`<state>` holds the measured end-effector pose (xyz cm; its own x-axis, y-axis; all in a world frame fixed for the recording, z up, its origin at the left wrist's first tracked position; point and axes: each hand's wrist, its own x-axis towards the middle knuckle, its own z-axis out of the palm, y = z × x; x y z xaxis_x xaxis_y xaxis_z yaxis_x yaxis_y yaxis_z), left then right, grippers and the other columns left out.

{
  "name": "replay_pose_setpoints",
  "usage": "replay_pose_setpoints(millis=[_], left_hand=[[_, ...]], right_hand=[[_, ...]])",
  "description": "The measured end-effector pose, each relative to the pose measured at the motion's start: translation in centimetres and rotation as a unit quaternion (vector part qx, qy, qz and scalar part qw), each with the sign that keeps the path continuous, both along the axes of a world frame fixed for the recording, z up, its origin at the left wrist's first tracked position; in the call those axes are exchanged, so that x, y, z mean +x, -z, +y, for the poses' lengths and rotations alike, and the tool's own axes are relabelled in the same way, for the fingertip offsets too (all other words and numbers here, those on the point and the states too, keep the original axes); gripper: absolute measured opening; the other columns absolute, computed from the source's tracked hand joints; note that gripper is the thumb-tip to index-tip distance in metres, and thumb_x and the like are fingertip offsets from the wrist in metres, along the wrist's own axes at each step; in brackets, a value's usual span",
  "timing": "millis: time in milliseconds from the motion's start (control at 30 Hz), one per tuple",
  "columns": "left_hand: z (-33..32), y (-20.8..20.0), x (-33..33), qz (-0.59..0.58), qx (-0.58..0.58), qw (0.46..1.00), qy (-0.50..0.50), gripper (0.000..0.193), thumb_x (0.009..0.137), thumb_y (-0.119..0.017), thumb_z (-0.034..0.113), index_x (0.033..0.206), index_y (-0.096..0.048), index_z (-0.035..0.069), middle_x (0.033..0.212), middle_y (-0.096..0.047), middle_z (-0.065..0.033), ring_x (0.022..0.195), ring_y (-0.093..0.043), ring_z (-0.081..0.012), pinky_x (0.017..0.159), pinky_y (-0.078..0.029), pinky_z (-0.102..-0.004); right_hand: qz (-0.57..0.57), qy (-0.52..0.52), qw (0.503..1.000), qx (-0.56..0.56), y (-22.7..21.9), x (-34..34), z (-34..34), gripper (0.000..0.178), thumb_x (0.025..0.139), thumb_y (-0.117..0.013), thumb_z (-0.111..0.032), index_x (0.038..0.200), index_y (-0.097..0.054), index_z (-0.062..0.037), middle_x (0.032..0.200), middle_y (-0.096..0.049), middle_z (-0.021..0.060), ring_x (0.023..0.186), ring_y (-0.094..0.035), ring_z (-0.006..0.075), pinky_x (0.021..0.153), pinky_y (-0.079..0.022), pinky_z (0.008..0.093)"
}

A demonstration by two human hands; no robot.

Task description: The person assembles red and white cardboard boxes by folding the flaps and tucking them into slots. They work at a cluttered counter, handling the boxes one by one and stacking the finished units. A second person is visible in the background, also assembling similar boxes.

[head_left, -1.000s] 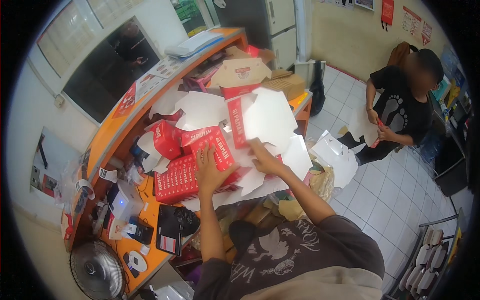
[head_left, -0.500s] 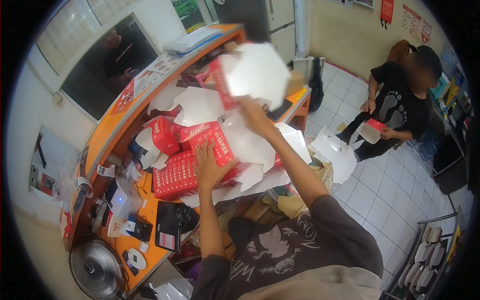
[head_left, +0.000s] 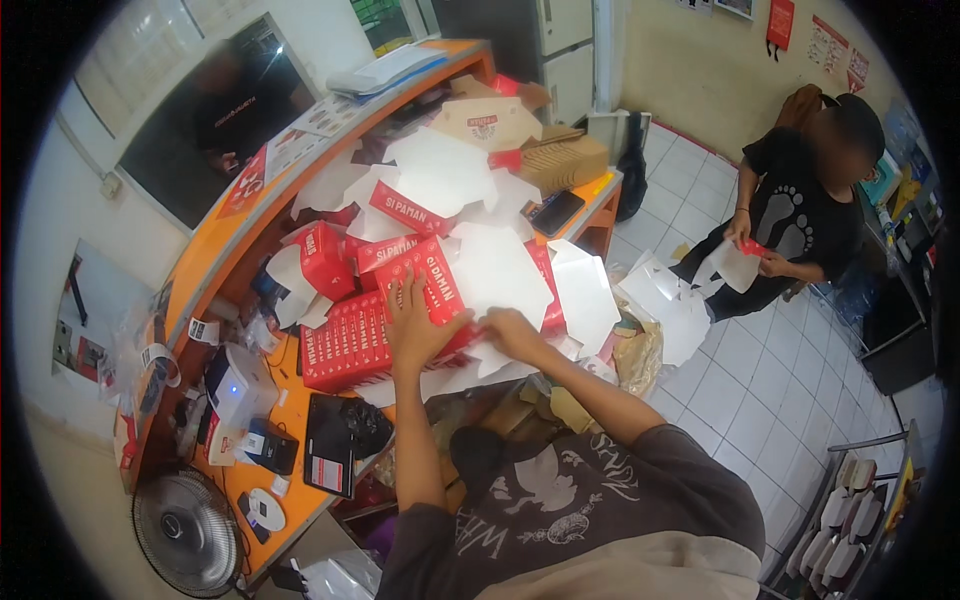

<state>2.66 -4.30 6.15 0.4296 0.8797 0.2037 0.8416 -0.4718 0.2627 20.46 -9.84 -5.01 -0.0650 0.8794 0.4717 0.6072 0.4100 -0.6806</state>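
Note:
My left hand (head_left: pixel 418 318) lies spread over a red takeaway box (head_left: pixel 432 268) with white lettering, at the front of a pile on the orange counter. Beside it, my right hand (head_left: pixel 512 334) has its fingers curled at the near edge of this box's white flap (head_left: pixel 498 278). A row of flat red boxes (head_left: pixel 345 343) stands packed together under my left hand. Farther back, a partly folded box (head_left: pixel 440 168) rests with its white inside up. Another red box (head_left: pixel 328 260) sits tilted to the left.
A tablet (head_left: pixel 330 447), a white printer (head_left: pixel 240 388) and a fan (head_left: pixel 187 520) stand at the left. A phone (head_left: pixel 556 213) lies at the counter's right end. Across the tiled floor (head_left: pixel 770 400), a co-worker (head_left: pixel 800 200) folds a red-and-white box. Another person (head_left: pixel 235 115) stands behind the opening.
My right hand has let go of a white-lined box on the pile's far side and come back toward me, beside my left hand. The left hand has stayed on the red box.

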Motion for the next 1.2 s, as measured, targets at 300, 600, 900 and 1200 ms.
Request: replay_pose_setpoints(millis=[300,600,900,1200], left_hand=[[0.3,0.0,0.4,-0.035,0.002,0.999,0.02,0.091,0.074,-0.069,0.057,0.142,-0.036,0.006,0.151,-0.03,-0.0151,0.14,-0.023,-0.0351,0.111,-0.027,-0.0508],[1.1,1.4,-0.9,-0.015,0.069,0.996,0.052,0.089,0.075,-0.069,0.053,0.141,-0.036,0.001,0.15,-0.03,-0.0188,0.139,-0.023,-0.0394,0.114,-0.021,-0.0504],[1.1,1.8,-0.8,-0.032,0.055,0.997,0.052,0.091,0.073,-0.07,0.053,0.143,-0.035,0.007,0.153,-0.028,-0.0109,0.14,-0.022,-0.0364,0.11,-0.028,-0.0534],[0.5,1.0,0.0,-0.02,0.041,0.998,0.037,0.099,0.067,-0.073,0.059,0.143,-0.034,0.009,0.152,-0.029,-0.0096,0.14,-0.022,-0.0339,0.105,-0.031,-0.0588]], right_hand=[[-0.011,-0.047,0.998,-0.052,-0.2,1.0,0.2,0.015,0.075,-0.066,-0.004,0.09,-0.066,-0.0034,0.084,-0.059,0.0167,0.087,-0.058,0.0367,0.075,-0.046,0.045],[0.174,0.082,0.981,-0.006,-1.0,1.5,10.1,0.054,0.097,-0.048,-0.038,0.137,-0.042,-0.0023,0.138,-0.044,0.0247,0.129,-0.042,0.0369,0.11,-0.03,0.0436],[0.344,0.111,0.93,-0.067,0.4,-4.9,12.3,0.062,0.103,-0.026,-0.043,0.14,-0.036,0.0049,0.146,-0.036,0.0227,0.137,-0.033,0.0318,0.114,-0.023,0.0358],[0.35,0.096,0.931,-0.037,1.8,-4.4,11.7,0.061,0.103,-0.028,-0.043,0.14,-0.036,0.0056,0.144,-0.039,0.0228,0.135,-0.036,0.0328,0.113,-0.026,0.0364]])
